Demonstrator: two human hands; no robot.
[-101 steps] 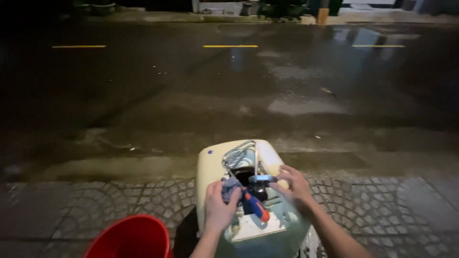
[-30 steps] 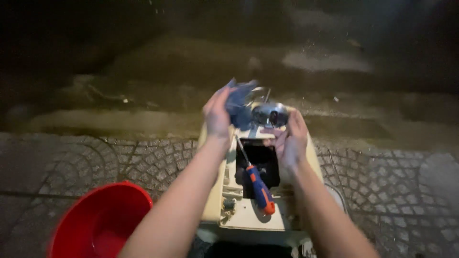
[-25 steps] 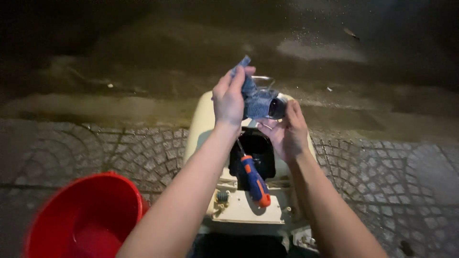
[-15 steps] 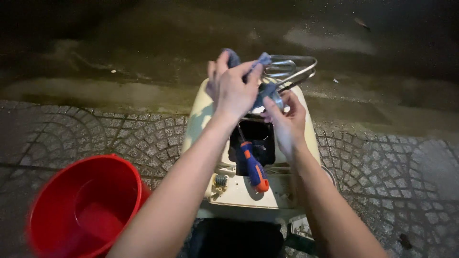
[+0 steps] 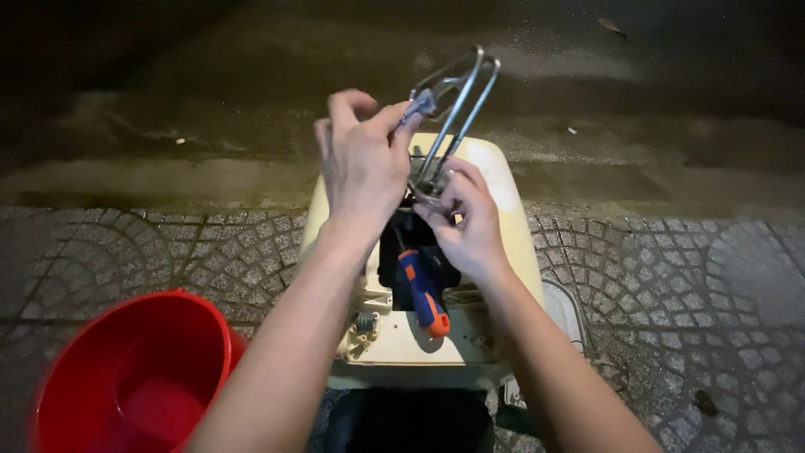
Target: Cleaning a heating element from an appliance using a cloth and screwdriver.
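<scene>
My left hand pinches a small blue-grey cloth against a bent metal wire bracket that rises above a cream-coloured appliance body. My right hand grips the lower end of the bracket, just over the dark opening in the appliance. A screwdriver with a blue and orange handle lies across that opening, below my right hand.
A red plastic bucket stands at the lower left on paving of small grey stones. A wet, dark road lies beyond the kerb. A pale flat part sticks out beside the appliance on the right.
My hands have lifted the wire bracket higher and tilted it upright. The cloth has slid up along the wire. The view has moved closer and the bucket has shifted left.
</scene>
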